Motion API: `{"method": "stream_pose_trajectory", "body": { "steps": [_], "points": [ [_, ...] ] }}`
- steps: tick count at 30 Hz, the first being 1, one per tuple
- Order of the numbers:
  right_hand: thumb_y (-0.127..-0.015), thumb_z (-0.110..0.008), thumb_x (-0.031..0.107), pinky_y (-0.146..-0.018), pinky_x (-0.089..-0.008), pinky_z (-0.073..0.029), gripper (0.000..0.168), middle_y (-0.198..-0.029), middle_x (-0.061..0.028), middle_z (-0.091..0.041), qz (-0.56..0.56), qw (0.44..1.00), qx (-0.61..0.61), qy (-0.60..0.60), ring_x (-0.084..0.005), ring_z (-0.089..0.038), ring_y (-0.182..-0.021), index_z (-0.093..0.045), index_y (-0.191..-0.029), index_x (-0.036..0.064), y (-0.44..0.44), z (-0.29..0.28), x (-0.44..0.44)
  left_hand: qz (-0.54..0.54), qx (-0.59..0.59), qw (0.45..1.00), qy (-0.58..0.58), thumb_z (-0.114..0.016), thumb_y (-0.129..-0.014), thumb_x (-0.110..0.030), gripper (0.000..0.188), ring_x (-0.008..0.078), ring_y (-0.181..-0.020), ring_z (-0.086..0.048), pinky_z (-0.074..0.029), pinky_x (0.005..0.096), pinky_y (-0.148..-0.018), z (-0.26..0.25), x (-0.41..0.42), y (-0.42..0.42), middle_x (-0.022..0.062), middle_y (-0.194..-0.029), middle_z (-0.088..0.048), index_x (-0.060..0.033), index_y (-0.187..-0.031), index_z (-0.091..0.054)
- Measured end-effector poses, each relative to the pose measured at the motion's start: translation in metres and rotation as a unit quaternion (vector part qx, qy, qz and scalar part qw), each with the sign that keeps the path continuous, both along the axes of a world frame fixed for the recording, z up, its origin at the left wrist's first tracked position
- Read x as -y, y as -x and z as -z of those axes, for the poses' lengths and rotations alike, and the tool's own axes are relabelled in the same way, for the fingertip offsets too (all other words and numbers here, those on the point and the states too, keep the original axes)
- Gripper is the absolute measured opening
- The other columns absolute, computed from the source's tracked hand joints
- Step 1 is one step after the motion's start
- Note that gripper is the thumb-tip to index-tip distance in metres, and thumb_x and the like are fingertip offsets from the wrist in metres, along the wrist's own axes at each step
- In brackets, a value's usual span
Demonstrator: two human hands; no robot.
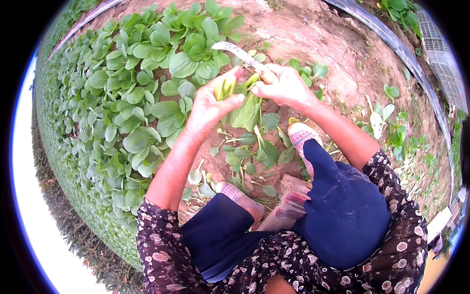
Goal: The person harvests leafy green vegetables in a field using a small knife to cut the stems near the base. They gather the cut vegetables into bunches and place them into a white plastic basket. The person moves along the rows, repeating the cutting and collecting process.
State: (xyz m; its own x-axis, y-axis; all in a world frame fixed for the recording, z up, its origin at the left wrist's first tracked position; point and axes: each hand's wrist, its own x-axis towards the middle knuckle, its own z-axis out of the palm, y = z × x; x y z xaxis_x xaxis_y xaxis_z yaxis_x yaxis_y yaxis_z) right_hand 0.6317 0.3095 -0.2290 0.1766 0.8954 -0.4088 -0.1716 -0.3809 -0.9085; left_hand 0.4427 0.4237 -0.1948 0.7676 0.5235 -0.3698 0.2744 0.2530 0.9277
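My left hand (209, 104) is closed around a cluster of pale green leaf stalks (225, 88), slightly blurred. In my right hand (288, 86) is a curved harvesting knife; its wooden handle (270, 77) lies under the fingers. The knife blade (233, 49) points away to the upper left, above the left fingertips. Broad green leaves (246, 112) hang down between the two hands, and my right thumb and fingers are at their stems. Whether these leaves join the stalks in the left hand is hidden. Loose cut leaves (253, 149) lie on the soil below.
Dense rows of leafy greens (125, 95) grow to the left. Bare cracked soil (330, 55) stretches right, bounded by a grey strip (400, 40). A plastic crate (438, 47) stands at far right. My shoes (303, 134) flank the loose leaves, with a plastic-wrapped object (290, 207) between my legs.
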Motion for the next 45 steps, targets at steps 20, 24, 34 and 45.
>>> {"method": "stream_pose_trajectory", "body": {
  "steps": [20, 24, 34, 45],
  "points": [
    [-0.098, -0.055, 0.034, -0.062, -0.0423, -0.047, 0.039, -0.066, -0.0174, -0.057, 0.041, 0.983, 0.171, -0.049, -0.0296, -0.057, -0.062, -0.057, -0.088, -0.003, 0.043, 0.086, -0.024, 0.357, -0.432, 0.549, -0.619, -0.066, -0.075, -0.002, 0.019, 0.0257, -0.093, -0.072, -0.059, 0.0380, -0.074, 0.059, -0.108, -0.005, 0.0106, -0.132, -0.060, -0.0062, -0.091, -0.074],
    [-0.098, -0.052, 0.035, -0.067, -0.0482, -0.049, 0.042, -0.072, -0.0253, -0.063, 0.012, 0.972, 0.229, -0.054, -0.0423, -0.064, -0.073, -0.057, -0.088, -0.006, 0.048, 0.109, -0.047, 0.354, -0.439, 0.555, -0.611, -0.067, -0.077, -0.002, 0.019, 0.0261, -0.095, -0.071, -0.059, 0.0386, -0.076, 0.056, -0.104, -0.004, 0.0104, -0.123, -0.063, -0.0055, -0.094, -0.074],
    [-0.095, -0.052, 0.039, -0.074, -0.0511, -0.050, 0.048, -0.078, -0.0303, -0.064, 0.042, 0.986, 0.162, 0.018, -0.0471, -0.065, -0.078, -0.062, -0.088, -0.008, 0.070, 0.137, -0.083, 0.265, -0.444, 0.640, -0.568, -0.076, -0.071, -0.020, 0.028, 0.0243, -0.100, -0.069, -0.057, 0.0390, -0.084, 0.074, -0.125, 0.013, -0.0069, -0.140, -0.057, -0.0073, -0.096, -0.073],
    [-0.098, -0.054, 0.035, -0.037, -0.0313, -0.033, 0.031, -0.058, 0.0012, -0.044, 0.077, 0.981, -0.146, 0.100, -0.0128, -0.043, -0.042, -0.049, -0.083, 0.009, 0.073, 0.124, -0.082, 0.246, -0.398, 0.700, -0.540, -0.072, -0.073, -0.019, 0.028, 0.0242, -0.102, -0.068, -0.055, 0.0381, -0.088, 0.078, -0.129, 0.024, -0.0068, -0.140, -0.058, -0.0089, -0.100, -0.073]
  ]
}}
